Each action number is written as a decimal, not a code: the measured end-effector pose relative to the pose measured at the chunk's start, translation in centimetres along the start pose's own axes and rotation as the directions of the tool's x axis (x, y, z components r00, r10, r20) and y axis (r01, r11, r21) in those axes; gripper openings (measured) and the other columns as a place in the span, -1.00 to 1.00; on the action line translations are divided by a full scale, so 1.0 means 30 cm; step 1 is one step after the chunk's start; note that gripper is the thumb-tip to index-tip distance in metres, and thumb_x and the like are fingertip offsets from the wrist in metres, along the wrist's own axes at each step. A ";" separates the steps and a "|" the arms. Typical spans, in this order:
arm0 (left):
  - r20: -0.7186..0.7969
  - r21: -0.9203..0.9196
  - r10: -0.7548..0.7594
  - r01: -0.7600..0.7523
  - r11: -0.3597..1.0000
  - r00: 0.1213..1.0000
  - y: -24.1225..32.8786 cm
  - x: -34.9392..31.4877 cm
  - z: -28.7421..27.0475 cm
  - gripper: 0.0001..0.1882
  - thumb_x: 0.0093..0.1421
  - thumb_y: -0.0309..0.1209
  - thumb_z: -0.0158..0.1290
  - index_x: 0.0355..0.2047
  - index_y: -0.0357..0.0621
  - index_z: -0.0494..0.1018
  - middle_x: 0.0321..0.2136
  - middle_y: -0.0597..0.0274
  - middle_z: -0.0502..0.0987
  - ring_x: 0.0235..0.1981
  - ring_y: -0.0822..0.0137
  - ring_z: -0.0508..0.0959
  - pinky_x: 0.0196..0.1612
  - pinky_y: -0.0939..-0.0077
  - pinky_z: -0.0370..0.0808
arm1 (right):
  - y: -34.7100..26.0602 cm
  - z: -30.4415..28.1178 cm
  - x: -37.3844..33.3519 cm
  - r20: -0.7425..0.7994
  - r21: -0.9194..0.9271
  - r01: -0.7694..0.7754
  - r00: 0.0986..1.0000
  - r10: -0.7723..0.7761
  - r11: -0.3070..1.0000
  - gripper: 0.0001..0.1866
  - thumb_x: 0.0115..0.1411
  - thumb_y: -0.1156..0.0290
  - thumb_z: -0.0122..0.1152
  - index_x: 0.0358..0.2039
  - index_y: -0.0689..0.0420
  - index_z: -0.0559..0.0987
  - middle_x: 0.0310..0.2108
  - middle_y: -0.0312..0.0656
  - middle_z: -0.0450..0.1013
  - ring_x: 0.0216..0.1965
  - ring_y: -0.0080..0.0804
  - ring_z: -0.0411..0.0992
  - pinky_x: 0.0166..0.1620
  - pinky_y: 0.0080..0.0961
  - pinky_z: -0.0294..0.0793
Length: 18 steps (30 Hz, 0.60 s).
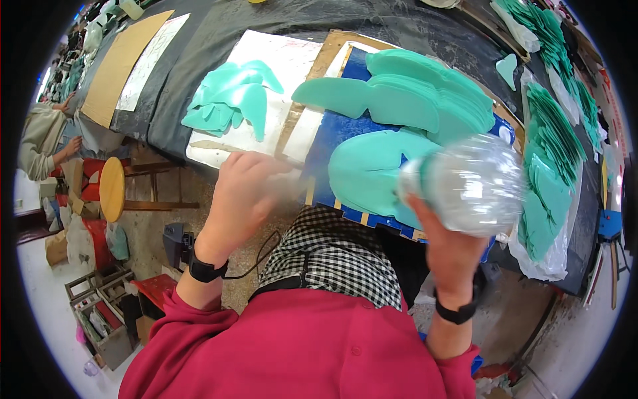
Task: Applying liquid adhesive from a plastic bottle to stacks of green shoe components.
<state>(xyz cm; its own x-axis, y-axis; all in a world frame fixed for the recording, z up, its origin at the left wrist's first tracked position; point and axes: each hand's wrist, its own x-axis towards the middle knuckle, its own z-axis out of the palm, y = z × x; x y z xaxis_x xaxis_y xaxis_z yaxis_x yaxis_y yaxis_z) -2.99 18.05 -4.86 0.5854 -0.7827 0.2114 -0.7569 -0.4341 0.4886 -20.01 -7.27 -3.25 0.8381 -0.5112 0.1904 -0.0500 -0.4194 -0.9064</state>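
My right hand (446, 247) grips a clear, shiny plastic bottle (475, 186), tilted and blurred by motion, its narrow end toward the green pieces. Below that end lies a rounded teal-green sheet piece (365, 166) on a blue board (325, 149). Farther back on the board, long teal pieces (405, 100) are fanned in an overlapping stack. My left hand (242, 186) hovers by the table's front edge, left of the board; its fingers are smeared, so whether they hold anything is unclear. Near it, a loose heap of teal pieces (232, 96) rests on a white sheet (276, 50).
More teal stacks (548, 166) lie on plastic at the right. Cardboard (126, 70) and a paper sheet lie at the far left of the dark-covered table (199, 46). A round wooden stool (113, 189) stands left, with crates (106, 316) on the floor. Another person (43, 143) is at far left.
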 end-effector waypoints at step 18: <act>-0.081 -0.340 -0.432 0.383 0.859 0.898 -0.123 0.027 -0.041 -0.77 0.23 -0.46 0.20 -0.11 -0.23 0.61 -0.13 0.20 0.56 -0.02 0.28 0.54 0.10 0.41 0.42 | -0.036 -0.065 -0.060 -0.112 0.048 -0.203 0.972 0.207 0.978 -0.60 0.13 0.61 0.48 0.00 0.28 0.63 -0.12 -0.14 0.63 -0.11 -0.34 0.62 -0.02 -0.39 0.65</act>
<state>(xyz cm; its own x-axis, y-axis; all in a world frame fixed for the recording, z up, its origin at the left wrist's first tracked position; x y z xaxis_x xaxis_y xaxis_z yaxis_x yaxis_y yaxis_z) 0.62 19.57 -5.45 0.8763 -0.4796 0.0469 -0.3273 -0.5209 0.7884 -22.53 -7.36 -1.88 0.7431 -0.6680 0.0393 -0.1932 -0.2704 -0.9431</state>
